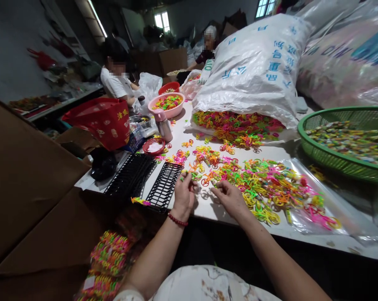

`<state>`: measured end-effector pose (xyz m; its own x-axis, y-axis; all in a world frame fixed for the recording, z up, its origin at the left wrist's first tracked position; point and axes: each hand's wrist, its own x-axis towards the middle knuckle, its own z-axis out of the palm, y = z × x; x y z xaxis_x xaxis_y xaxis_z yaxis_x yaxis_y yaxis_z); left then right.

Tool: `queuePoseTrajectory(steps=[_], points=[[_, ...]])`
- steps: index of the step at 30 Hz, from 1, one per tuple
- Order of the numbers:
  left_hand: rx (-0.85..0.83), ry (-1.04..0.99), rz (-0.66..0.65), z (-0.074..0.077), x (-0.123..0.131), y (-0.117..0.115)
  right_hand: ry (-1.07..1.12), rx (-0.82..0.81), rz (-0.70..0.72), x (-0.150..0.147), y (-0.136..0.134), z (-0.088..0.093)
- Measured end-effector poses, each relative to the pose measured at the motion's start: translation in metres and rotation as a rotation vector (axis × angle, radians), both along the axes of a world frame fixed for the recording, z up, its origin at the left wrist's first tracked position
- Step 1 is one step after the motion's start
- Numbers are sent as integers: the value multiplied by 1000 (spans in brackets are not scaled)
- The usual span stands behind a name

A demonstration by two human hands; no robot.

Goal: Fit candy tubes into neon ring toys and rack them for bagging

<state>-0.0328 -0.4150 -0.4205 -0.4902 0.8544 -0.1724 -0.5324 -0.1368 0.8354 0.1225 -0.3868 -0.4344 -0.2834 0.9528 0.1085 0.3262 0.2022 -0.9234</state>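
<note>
My left hand [184, 194], with a red bead bracelet at the wrist, is over the table's front edge, its fingers curled on a small orange and green plastic toy bicycle [193, 168]. To its right, my right hand [232, 200] is closed in a pinch, thumb against forefinger; what lies between its tips is too small to make out. A heap of colourful toy bicycles [270, 184] spreads beside and beyond my right hand. By my left hand lies a black plastic grid rack [164, 184], with a pink and yellow toy piece [140, 201] at its front corner.
A white woven sack [248, 71] spills bicycles behind the heap. On the right stands a green basket [342, 161]. More black racks [129, 173], a pink thermos [163, 125] and a pink basin [176, 112] stand left. Two people [115, 81] sit farther back.
</note>
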Motion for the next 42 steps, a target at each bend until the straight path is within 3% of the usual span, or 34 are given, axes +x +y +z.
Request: queuePoseTrajectory(steps=[4,7,13,22,28,31,36,39,42], points=[[16,-231,-45,5,-7,-2,-49,-15,-27,7,-3,3],[-12,-224,-84,4,-9,-7,-72,34,-66,22,2,15],[-9,-100,-111,-3,-6,-15,-214,156,-379,73,34,39],[-26,-131,-73,-7,-17,-24,-804,415,-491,119,57,23],[-7,-176,-112,-12,-31,-40,-756,447,-624,117,50,33],[1,-104,-147,-14,-28,-45,-613,551,-526,96,45,37],[-15,-5,-160,-16,-20,-47,-444,476,-40,36,37,30],[-39,6,-182,-19,-19,-46,-568,396,132,0,42,30],[-78,18,-206,-25,-18,-48,-791,352,156,-30,63,32]])
